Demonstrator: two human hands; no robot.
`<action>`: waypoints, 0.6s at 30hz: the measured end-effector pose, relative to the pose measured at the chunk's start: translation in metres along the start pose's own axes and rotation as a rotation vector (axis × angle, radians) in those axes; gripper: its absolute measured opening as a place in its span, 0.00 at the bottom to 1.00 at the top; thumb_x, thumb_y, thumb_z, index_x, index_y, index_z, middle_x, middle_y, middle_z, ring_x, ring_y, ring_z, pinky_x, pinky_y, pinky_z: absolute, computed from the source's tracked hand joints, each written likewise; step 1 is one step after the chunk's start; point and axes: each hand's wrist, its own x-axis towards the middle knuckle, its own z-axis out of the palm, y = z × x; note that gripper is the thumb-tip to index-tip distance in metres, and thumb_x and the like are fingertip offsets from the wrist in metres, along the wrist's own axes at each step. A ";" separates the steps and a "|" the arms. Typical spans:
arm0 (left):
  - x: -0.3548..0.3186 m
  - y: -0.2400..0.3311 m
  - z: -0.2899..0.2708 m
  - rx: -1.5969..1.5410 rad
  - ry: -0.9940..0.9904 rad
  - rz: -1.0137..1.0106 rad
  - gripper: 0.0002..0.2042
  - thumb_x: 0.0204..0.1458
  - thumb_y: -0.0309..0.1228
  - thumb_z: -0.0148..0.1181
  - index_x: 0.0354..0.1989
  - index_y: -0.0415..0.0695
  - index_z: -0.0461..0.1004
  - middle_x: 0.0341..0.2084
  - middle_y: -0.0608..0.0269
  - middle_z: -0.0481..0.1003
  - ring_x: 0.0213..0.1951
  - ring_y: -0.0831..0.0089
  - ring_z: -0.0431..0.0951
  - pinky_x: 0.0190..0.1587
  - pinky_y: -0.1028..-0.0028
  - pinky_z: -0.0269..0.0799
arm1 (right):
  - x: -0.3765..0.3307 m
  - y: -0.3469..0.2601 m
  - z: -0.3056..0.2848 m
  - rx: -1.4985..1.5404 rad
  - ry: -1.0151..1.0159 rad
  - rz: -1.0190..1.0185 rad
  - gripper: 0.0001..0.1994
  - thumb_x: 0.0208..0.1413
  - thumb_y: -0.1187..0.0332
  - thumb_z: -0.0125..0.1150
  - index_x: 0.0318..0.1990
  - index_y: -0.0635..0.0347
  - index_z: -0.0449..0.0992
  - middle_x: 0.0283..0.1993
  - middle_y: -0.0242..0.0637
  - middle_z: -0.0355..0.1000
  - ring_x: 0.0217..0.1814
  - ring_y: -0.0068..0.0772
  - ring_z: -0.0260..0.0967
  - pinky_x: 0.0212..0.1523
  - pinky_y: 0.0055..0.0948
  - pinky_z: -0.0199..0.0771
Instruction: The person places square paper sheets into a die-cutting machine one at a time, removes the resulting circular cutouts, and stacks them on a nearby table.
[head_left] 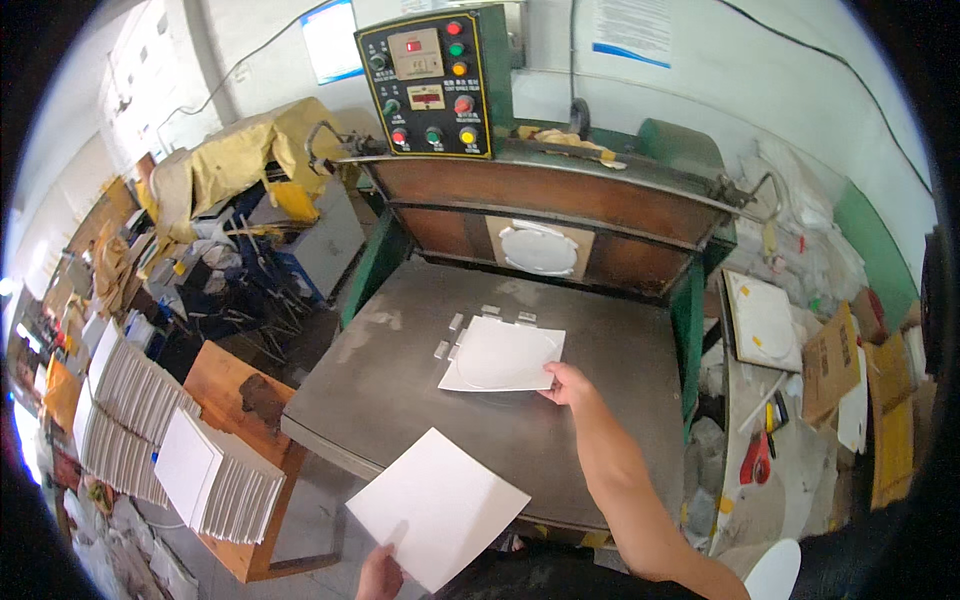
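My left hand (380,574) pinches the lower left edge of a blank white cardboard sheet (440,505), held tilted in front of the machine bed. Out over the bed, my right hand (567,384) grips the right corner of a second white cardboard sheet (505,352), which bears a faint round outline. Several small grey blocks (456,322) lie along that sheet's left and far edges. Both sheets are close to the flat metal bed (620,400) of a die-cutting press. The raised upper plate carries a board with a white round die (538,248).
A control box (432,82) with coloured buttons stands above the press. On a wooden table (255,395) at left are tall stacks of white cardboard (215,475). At right, a bench holds red-handled scissors (756,458), another white board (763,320) and cardboard boxes (832,362).
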 end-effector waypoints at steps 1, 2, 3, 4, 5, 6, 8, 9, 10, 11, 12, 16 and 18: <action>0.018 -0.003 0.006 0.029 -0.152 0.007 0.23 0.58 0.30 0.48 0.62 0.36 0.59 0.47 0.53 0.71 0.39 0.66 0.71 0.37 0.68 0.69 | 0.003 -0.007 -0.009 0.015 -0.054 -0.015 0.13 0.54 0.68 0.58 0.47 0.60 0.71 0.43 0.41 0.74 0.47 0.42 0.73 0.47 0.47 0.77; 0.039 -0.004 0.015 0.068 -0.311 0.009 0.24 0.59 0.31 0.45 0.63 0.34 0.55 0.52 0.48 0.68 0.50 0.56 0.73 0.47 0.59 0.75 | 0.005 -0.018 -0.016 0.037 -0.101 -0.035 0.14 0.54 0.69 0.58 0.47 0.60 0.71 0.44 0.42 0.74 0.48 0.43 0.73 0.48 0.47 0.76; 0.051 -0.008 0.025 0.090 -0.277 0.026 0.23 0.60 0.30 0.45 0.62 0.34 0.56 0.52 0.47 0.68 0.49 0.55 0.74 0.47 0.58 0.75 | -0.015 -0.023 -0.003 0.100 -0.220 -0.107 0.13 0.54 0.71 0.58 0.47 0.61 0.71 0.48 0.43 0.72 0.53 0.42 0.71 0.52 0.43 0.73; 0.067 -0.012 0.048 0.123 -0.265 0.026 0.22 0.60 0.29 0.45 0.62 0.34 0.56 0.52 0.47 0.68 0.48 0.54 0.74 0.46 0.56 0.76 | -0.035 -0.036 -0.008 0.106 -0.262 -0.170 0.13 0.53 0.71 0.58 0.46 0.61 0.71 0.49 0.43 0.72 0.53 0.42 0.70 0.51 0.42 0.72; 0.089 -0.017 0.074 0.073 -0.277 0.013 0.20 0.61 0.28 0.44 0.61 0.34 0.57 0.52 0.46 0.69 0.48 0.54 0.75 0.47 0.55 0.76 | -0.050 -0.048 -0.025 0.140 -0.258 -0.245 0.14 0.54 0.71 0.57 0.48 0.63 0.71 0.50 0.43 0.72 0.54 0.42 0.70 0.53 0.42 0.71; 0.111 -0.021 0.098 0.014 -0.280 0.010 0.19 0.61 0.27 0.44 0.59 0.34 0.59 0.51 0.46 0.69 0.48 0.53 0.75 0.48 0.54 0.76 | -0.066 -0.053 -0.035 0.169 -0.385 -0.334 0.16 0.56 0.70 0.56 0.50 0.66 0.70 0.52 0.45 0.71 0.54 0.43 0.69 0.55 0.41 0.69; 0.160 -0.027 0.150 0.036 -0.385 0.043 0.19 0.62 0.27 0.40 0.60 0.32 0.57 0.52 0.45 0.68 0.51 0.51 0.73 0.52 0.53 0.73 | -0.108 -0.059 -0.075 0.126 -0.272 -0.508 0.20 0.57 0.70 0.54 0.56 0.69 0.67 0.53 0.48 0.70 0.54 0.42 0.70 0.56 0.39 0.69; 0.176 -0.028 0.180 0.048 -0.355 0.069 0.18 0.62 0.27 0.40 0.59 0.32 0.57 0.51 0.44 0.68 0.51 0.49 0.73 0.52 0.51 0.73 | -0.135 -0.059 -0.090 0.153 -0.207 -0.529 0.22 0.57 0.68 0.54 0.58 0.70 0.65 0.54 0.46 0.70 0.54 0.41 0.69 0.55 0.38 0.70; 0.191 -0.023 0.205 0.058 -0.322 0.095 0.18 0.62 0.27 0.39 0.58 0.31 0.57 0.51 0.43 0.68 0.51 0.48 0.73 0.52 0.50 0.73 | -0.154 -0.054 -0.106 0.130 -0.139 -0.559 0.22 0.57 0.68 0.54 0.58 0.69 0.65 0.54 0.46 0.70 0.55 0.41 0.69 0.55 0.38 0.70; 0.214 -0.021 0.229 0.010 -0.295 0.040 0.18 0.62 0.26 0.39 0.58 0.32 0.57 0.51 0.44 0.67 0.50 0.48 0.73 0.52 0.51 0.74 | -0.176 -0.050 -0.129 0.100 -0.050 -0.603 0.22 0.56 0.67 0.54 0.58 0.69 0.66 0.54 0.45 0.70 0.55 0.40 0.69 0.55 0.38 0.70; 0.236 -0.020 0.246 -0.044 -0.258 -0.007 0.18 0.61 0.24 0.39 0.59 0.33 0.57 0.52 0.45 0.67 0.50 0.49 0.73 0.53 0.52 0.75 | -0.201 -0.043 -0.142 0.120 0.009 -0.595 0.22 0.56 0.67 0.54 0.58 0.68 0.66 0.53 0.44 0.71 0.54 0.39 0.69 0.54 0.37 0.70; 0.299 -0.013 0.269 -0.094 -0.274 -0.033 0.18 0.61 0.25 0.39 0.59 0.33 0.56 0.53 0.43 0.65 0.51 0.48 0.72 0.51 0.53 0.76 | -0.273 0.017 -0.224 -0.056 0.268 -0.685 0.21 0.53 0.70 0.53 0.56 0.66 0.68 0.51 0.41 0.71 0.52 0.36 0.69 0.53 0.34 0.68; 0.335 -0.017 0.244 -0.125 -0.265 -0.090 0.17 0.61 0.27 0.41 0.57 0.34 0.59 0.51 0.45 0.66 0.51 0.49 0.72 0.50 0.53 0.77 | -0.297 0.061 -0.256 0.078 0.329 -0.634 0.21 0.53 0.71 0.52 0.56 0.68 0.67 0.52 0.42 0.71 0.52 0.37 0.69 0.53 0.35 0.69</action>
